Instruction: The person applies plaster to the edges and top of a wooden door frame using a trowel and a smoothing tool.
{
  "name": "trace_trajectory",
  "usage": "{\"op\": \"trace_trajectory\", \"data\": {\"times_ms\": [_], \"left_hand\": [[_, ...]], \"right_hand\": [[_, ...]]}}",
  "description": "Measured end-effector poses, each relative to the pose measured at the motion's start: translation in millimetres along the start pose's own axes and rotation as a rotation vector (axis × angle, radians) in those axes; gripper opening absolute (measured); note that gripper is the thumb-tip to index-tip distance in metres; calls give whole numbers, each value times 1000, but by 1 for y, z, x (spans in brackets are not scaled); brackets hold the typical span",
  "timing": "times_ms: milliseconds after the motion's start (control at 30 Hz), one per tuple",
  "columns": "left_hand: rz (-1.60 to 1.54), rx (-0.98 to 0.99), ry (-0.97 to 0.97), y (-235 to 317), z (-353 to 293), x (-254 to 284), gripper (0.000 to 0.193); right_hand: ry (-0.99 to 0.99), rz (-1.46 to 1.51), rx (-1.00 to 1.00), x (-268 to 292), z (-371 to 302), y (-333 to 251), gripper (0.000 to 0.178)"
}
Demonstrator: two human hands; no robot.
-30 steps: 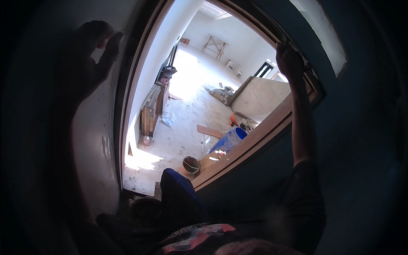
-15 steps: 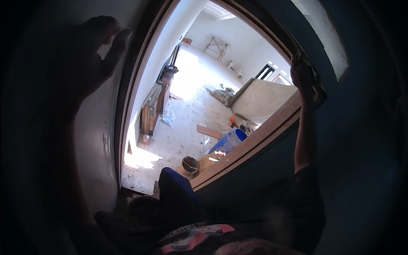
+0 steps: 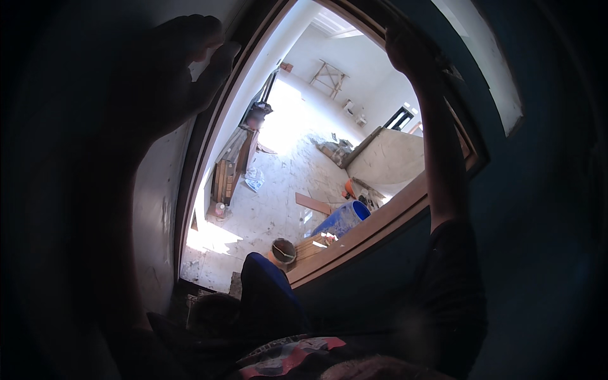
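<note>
A wooden door frame (image 3: 361, 244) surrounds a bright opening in front of me, its corners skewed by the lens. My right hand (image 3: 405, 50) is up at the frame's upper right stretch, fingers closed against the wood. Whatever lies inside those fingers, if anything, is too dark to make out. Raised on the left, my left hand (image 3: 183, 63) is beside the frame's left upright, in front of a pale wall (image 3: 152, 196). Its fingers are curved and the thumb stands apart from them, with a gap between and nothing visible in it.
Beyond the frame, a bucket (image 3: 282, 251) stands near my knee (image 3: 263, 278). A blue barrel (image 3: 342, 218) is close to a loose board (image 3: 312, 203). Stacked wood (image 3: 223, 180) leans at the left; a pale panel (image 3: 386, 158) stands at the right. Farther back is a wooden trestle (image 3: 329, 79).
My right hand has moved up and left along the frame, towards its top. My left hand has shifted right, closer to the left upright, its fingers similarly curved.
</note>
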State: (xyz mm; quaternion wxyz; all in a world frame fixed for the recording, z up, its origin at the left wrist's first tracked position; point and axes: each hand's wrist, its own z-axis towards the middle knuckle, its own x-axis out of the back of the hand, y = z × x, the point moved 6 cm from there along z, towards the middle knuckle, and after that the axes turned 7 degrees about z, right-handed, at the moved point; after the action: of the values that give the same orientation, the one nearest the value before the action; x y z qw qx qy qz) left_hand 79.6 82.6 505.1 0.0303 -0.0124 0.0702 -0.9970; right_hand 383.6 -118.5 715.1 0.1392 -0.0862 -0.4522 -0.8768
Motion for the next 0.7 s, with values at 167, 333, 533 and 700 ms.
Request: {"op": "trace_trajectory", "data": {"times_ms": [167, 333, 533, 700], "left_hand": [[25, -1, -52, -9, -5, 1, 26], [-38, 15, -56, 1, -10, -17, 25], [36, 20, -34, -1, 0, 1, 22], [-1, 3, -8, -1, 4, 4, 15]], "right_hand": [[-507, -189, -149, 25, 53, -69, 35], [-81, 92, -197, -6, -26, 14, 43], [127, -79, -206, 31, -88, 41, 38], [131, -5, -67, 18, -35, 8, 37]]}}
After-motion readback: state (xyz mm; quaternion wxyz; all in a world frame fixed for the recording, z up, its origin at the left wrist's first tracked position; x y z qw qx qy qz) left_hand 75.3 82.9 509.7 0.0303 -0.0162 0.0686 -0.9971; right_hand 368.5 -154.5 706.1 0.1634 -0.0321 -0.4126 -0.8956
